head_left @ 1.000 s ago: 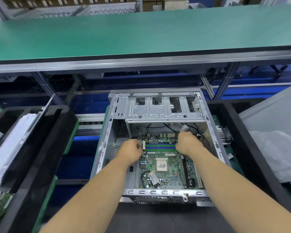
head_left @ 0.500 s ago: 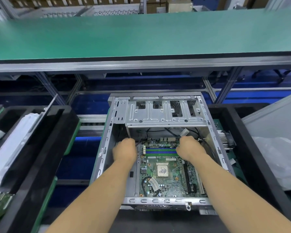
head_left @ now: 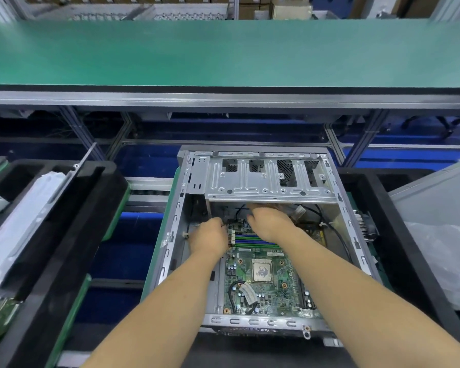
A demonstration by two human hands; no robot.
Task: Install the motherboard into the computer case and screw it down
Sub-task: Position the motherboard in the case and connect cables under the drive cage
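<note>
Closest to you, the motherboard (head_left: 260,285) lies flat on the floor of the open computer case (head_left: 174,235), its silver processor square facing up. Further in, your left hand (head_left: 209,239) rests at the board's far left corner, fingers curled under; whether they pinch anything cannot be told. Your right hand (head_left: 272,224) reaches deeper, fingers stretched out under the drive cage (head_left: 266,179). Beyond runs the green conveyor belt (head_left: 223,54).

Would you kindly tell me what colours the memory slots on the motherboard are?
Blue and green, alternating, on the memory slots in the head view.
</note>
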